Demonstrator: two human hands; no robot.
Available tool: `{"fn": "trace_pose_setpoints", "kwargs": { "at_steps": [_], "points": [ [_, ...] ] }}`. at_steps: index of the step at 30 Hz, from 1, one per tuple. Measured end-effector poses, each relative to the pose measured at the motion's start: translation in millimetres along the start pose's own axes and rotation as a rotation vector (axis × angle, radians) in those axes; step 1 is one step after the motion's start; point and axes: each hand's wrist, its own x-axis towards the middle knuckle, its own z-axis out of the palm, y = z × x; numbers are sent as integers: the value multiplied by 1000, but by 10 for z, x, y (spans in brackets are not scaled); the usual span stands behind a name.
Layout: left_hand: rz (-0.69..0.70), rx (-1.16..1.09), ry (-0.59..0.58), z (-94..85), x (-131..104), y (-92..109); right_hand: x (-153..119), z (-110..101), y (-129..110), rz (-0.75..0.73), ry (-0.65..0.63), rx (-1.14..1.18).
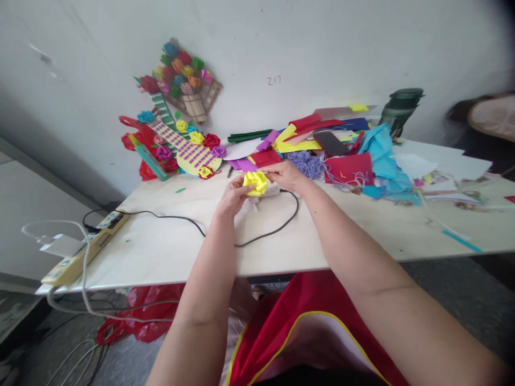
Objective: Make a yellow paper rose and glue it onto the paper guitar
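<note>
A yellow folded paper flower (256, 184) is held above the middle of the table. My left hand (235, 194) grips it from the left, thumb across its front. At its upper right side, the fingers of my right hand (285, 174) are pinched together and reach its edge; their tips are partly hidden. Just under and behind the flower lies a white device (270, 194), partly covered by my hands, with a black cable (277, 231) curving from it over the white table (161, 257).
Decorated boards with paper flowers (197, 153) stand at the back left, beside a glue bottle (149, 161). Coloured paper, purple yarn (306, 164) and a phone (330, 143) lie behind my hands. A power strip (86, 252) sits at the left edge, a dark bottle (400, 110) at the back right.
</note>
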Motion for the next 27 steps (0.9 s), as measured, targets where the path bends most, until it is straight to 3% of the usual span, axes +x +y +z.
{"fn": "trace_pose_setpoints", "kwargs": {
  "at_steps": [27],
  "points": [
    [141,-16,130,-48,-30,81,-43,-117,-6,20,76,87]
  ]
}}
